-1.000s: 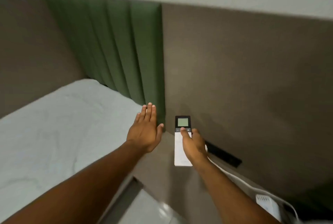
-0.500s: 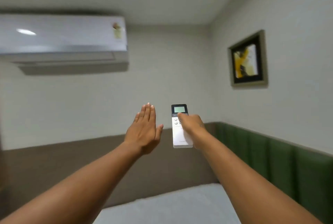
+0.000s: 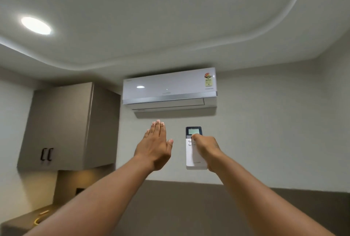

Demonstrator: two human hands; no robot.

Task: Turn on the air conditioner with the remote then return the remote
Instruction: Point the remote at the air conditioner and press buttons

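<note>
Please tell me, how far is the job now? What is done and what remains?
Done: the remote is picked up, in the right hand. In hand: the remote points up toward the air conditioner, thumb on the buttons below its screen. The unit's flap looks shut, so it does not seem to be running yet. The left hand is open and empty. Left: switching on, then returning the remote.

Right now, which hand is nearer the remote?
Right. The right hand grips the remote, thumb on its buttons; the left hand is held open and flat beside it, not touching.
</note>
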